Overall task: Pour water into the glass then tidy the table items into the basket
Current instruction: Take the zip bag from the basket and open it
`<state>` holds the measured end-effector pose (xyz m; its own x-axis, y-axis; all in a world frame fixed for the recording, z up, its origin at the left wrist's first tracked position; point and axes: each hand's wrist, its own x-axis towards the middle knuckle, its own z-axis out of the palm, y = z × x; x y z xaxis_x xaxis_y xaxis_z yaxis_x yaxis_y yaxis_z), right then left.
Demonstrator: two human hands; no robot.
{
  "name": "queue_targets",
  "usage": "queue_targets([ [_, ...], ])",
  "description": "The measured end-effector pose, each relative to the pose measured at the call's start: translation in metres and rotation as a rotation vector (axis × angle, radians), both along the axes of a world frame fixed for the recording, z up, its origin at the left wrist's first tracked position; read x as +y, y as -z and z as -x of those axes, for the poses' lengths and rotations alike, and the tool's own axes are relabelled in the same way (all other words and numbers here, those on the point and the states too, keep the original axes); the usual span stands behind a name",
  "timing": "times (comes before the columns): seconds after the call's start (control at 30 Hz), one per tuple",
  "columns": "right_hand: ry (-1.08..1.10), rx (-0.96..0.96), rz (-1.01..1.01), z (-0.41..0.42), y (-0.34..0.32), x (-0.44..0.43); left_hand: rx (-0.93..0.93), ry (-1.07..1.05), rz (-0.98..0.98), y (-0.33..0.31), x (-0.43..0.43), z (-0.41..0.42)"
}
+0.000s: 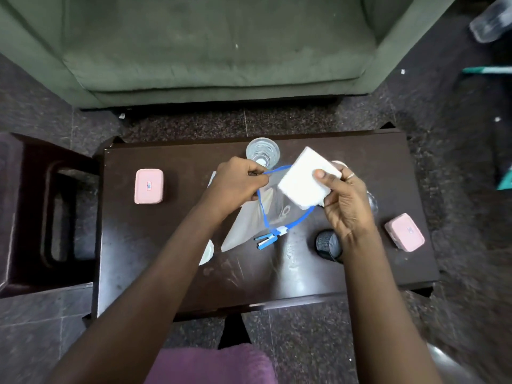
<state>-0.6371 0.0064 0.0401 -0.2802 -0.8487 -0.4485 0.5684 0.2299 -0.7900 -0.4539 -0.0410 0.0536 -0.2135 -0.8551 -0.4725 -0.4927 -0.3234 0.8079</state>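
Over the dark table (pixel 166 259), the left hand (pixel 238 181) pinches the blue rim of a clear zip bag (pixel 249 225), the right hand (pixel 346 198) grips a white block (pixel 302 181) at its open mouth, and the clear glass (pixel 261 152) stands just behind, at the far edge.

The dark table (pixel 166 245) carries a glass (pixel 262 155) at its far edge. Left of the glass lies a pink box (pixel 148 186). Nearer than the glass are a clear bag (pixel 249 225), its lower end on the wood, and a stapler (pixel 266 241); nearer and right of the glass are a mesh cup (pixel 328 245) and a second pink box (pixel 404 235).
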Motion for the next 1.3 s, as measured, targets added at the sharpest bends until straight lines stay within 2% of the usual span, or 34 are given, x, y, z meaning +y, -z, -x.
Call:
queue_targets([
  [0.2,0.220,-0.148,-0.045,0.052,0.014,0.046,-0.008,0.005,-0.021,0.006,0.010,0.025],
  [0.33,0.269,-0.007,-0.202,0.078,0.035,0.080,0.012,0.015,-0.057,0.014,0.016,0.041],
  [0.43,0.141,0.289,-0.393,0.093,0.052,0.104,0.010,0.025,-0.061,0.019,0.018,0.051],
  [0.6,-0.384,1.118,-0.690,0.101,0.075,0.116,0.025,0.049,-0.050,0.026,0.020,0.063],
  [0.67,-0.491,1.241,-0.749,0.096,0.081,0.114,0.032,0.052,-0.044,0.027,0.021,0.067],
  [1.0,-0.591,1.278,-0.933,0.072,0.099,0.089,0.020,0.133,0.027,0.031,0.025,0.080],
  [1.13,-0.536,1.264,-0.958,0.070,0.094,0.088,-0.002,0.183,0.064,0.036,0.029,0.082],
  [1.3,-0.491,1.402,-1.019,0.065,0.092,0.087,-0.007,0.209,0.072,0.041,0.034,0.087],
])
